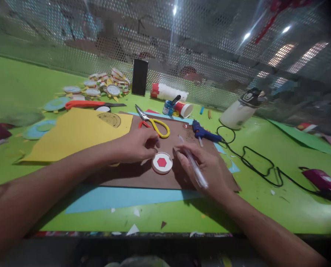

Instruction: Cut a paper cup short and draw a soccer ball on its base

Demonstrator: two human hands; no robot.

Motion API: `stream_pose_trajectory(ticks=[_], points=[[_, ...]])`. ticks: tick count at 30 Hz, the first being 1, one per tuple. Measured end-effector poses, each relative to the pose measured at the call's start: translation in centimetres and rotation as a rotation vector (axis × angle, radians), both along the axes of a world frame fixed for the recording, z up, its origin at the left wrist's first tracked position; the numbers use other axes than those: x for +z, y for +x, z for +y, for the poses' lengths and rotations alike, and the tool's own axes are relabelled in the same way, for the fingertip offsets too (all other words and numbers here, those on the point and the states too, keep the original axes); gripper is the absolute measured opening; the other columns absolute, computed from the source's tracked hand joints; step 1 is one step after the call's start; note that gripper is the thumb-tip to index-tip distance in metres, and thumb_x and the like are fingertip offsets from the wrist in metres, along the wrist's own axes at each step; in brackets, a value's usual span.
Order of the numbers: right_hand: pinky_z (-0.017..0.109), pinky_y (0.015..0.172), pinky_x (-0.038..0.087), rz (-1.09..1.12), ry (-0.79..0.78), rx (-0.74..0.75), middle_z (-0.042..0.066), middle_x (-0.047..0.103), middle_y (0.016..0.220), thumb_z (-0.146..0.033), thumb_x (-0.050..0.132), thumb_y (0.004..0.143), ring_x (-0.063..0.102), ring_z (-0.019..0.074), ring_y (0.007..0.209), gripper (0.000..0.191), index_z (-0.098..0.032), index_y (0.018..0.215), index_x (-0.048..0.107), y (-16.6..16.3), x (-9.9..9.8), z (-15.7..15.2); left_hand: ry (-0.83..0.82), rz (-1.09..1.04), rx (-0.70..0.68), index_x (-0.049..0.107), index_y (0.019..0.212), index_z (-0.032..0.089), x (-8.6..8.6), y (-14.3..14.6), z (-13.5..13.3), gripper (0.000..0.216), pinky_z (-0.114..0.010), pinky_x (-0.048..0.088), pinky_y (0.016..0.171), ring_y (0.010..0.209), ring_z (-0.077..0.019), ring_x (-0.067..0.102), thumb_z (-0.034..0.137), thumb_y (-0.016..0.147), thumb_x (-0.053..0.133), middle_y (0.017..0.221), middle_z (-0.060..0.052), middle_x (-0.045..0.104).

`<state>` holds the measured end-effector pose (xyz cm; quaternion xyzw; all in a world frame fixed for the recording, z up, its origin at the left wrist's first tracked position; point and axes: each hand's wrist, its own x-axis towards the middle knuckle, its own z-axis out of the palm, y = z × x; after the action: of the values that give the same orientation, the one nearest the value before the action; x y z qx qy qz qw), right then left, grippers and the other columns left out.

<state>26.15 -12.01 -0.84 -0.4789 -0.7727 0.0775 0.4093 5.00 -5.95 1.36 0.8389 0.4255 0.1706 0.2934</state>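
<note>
Resting on the brown sheet (143, 180), a white disc (161, 163) with a red hexagon lies between both hands. Left hand (139, 145): fingers curled and drawn together, tips at the disc's upper-left edge; contact cannot be confirmed. Right hand (207, 167): gripping a white pen (195, 168), forefinger tip just beside the disc's right rim. Scissors (151, 122) and glue gun (203, 132) lie beyond. Yellow sheet (71, 137) lies left on the green counter (265, 207).

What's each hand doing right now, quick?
Left hand: curled beside the white disc; grip cannot be told.
Right hand: closed on a white pen.
</note>
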Motion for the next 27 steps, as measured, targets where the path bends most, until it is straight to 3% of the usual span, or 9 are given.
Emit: stream_pose_trajectory(ticks=[4, 8, 14, 17, 19, 22, 25, 27], points=[[0.031, 0.071, 0.053, -0.019, -0.07, 0.025, 0.007, 0.073, 0.092, -0.021, 0.056, 0.086, 0.068, 0.0187, 0.078, 0.018, -0.019, 0.101, 0.065, 0.0, 0.1, 0.1, 0.003, 0.065, -0.151, 0.065, 0.104, 0.018, 0.3, -0.5, -0.8, 0.044, -0.029, 0.043, 0.069, 0.08, -0.02, 0.057, 0.043, 0.068, 0.069, 0.092, -0.004, 0.061], [0.034, 0.076, 0.053, -0.007, -0.125, 0.052, 0.008, 0.073, 0.097, -0.022, 0.058, 0.085, 0.069, 0.0198, 0.084, 0.019, -0.02, 0.104, 0.063, -0.1, 0.2, 0.2, 0.113, 0.143, -0.198, 0.06, 0.117, 0.022, 0.3, -0.3, -1.6, 0.06, -0.032, 0.044, 0.078, 0.094, -0.0245, 0.056, 0.045, 0.064, 0.075, 0.109, -0.007, 0.057], [0.035, 0.076, 0.053, -0.017, -0.145, 0.104, 0.008, 0.073, 0.095, -0.026, 0.059, 0.085, 0.068, 0.0205, 0.082, 0.018, -0.019, 0.101, 0.064, -0.2, 0.2, 0.4, 0.129, 0.152, -0.158, 0.06, 0.104, 0.017, -0.5, 0.4, -1.8, 0.04, -0.033, 0.045, 0.07, 0.083, -0.0226, 0.055, 0.045, 0.076, 0.066, 0.096, -0.007, 0.057], [0.035, 0.079, 0.052, -0.005, -0.157, 0.109, 0.009, 0.072, 0.099, -0.026, 0.056, 0.088, 0.068, 0.0206, 0.086, 0.019, -0.018, 0.103, 0.064, -0.2, 0.5, 0.5, 0.172, 0.039, -0.138, 0.054, 0.116, 0.018, -1.3, 0.5, -1.7, 0.047, -0.034, 0.047, 0.071, 0.085, -0.0218, 0.058, 0.043, 0.078, 0.066, 0.103, -0.008, 0.061], [0.034, 0.077, 0.053, 0.017, -0.172, 0.104, 0.008, 0.073, 0.097, -0.027, 0.052, 0.091, 0.068, 0.0197, 0.085, 0.02, -0.018, 0.104, 0.063, -0.3, 0.7, 0.4, 0.277, -0.026, -0.128, 0.052, 0.117, 0.018, -1.9, 0.5, -1.6, 0.045, -0.035, 0.049, 0.074, 0.089, -0.0222, 0.06, 0.039, 0.08, 0.067, 0.107, -0.009, 0.062], [0.03, 0.069, 0.055, 0.065, -0.204, 0.093, 0.005, 0.073, 0.087, -0.03, 0.048, 0.095, 0.069, 0.0176, 0.075, 0.022, -0.019, 0.104, 0.063, -0.2, 1.2, 0.2, 0.6, -0.079, -0.186, 0.051, 0.117, 0.018, -2.2, 0.3, -1.3, 0.036, -0.037, 0.05, 0.083, 0.102, -0.0236, 0.059, 0.027, 0.085, 0.063, 0.114, -0.011, 0.061], [0.03, 0.066, 0.056, 0.106, -0.249, 0.045, 0.005, 0.073, 0.081, -0.036, 0.044, 0.098, 0.07, 0.0179, 0.072, 0.027, -0.02, 0.108, 0.063, 0.1, 1.6, -0.1, 0.951, -0.004, -0.308, 0.048, 0.124, 0.017, -1.9, -0.1, -1.2, 0.035, -0.041, 0.046, 0.095, 0.115, -0.0254, 0.052, 0.018, 0.089, 0.055, 0.126, -0.013, 0.057], [0.032, 0.069, 0.057, 0.132, -0.26, -0.001, 0.005, 0.074, 0.08, -0.04, 0.043, 0.098, 0.071, 0.0189, 0.073, 0.03, -0.022, 0.11, 0.064, 0.4, 1.7, -0.1, 1.074, 0.072, -0.331, 0.049, 0.123, 0.015, -1.6, -0.3, -1.0, 0.032, -0.042, 0.046, 0.096, 0.115, -0.0261, 0.051, 0.016, 0.092, 0.05, 0.125, -0.014, 0.057]])
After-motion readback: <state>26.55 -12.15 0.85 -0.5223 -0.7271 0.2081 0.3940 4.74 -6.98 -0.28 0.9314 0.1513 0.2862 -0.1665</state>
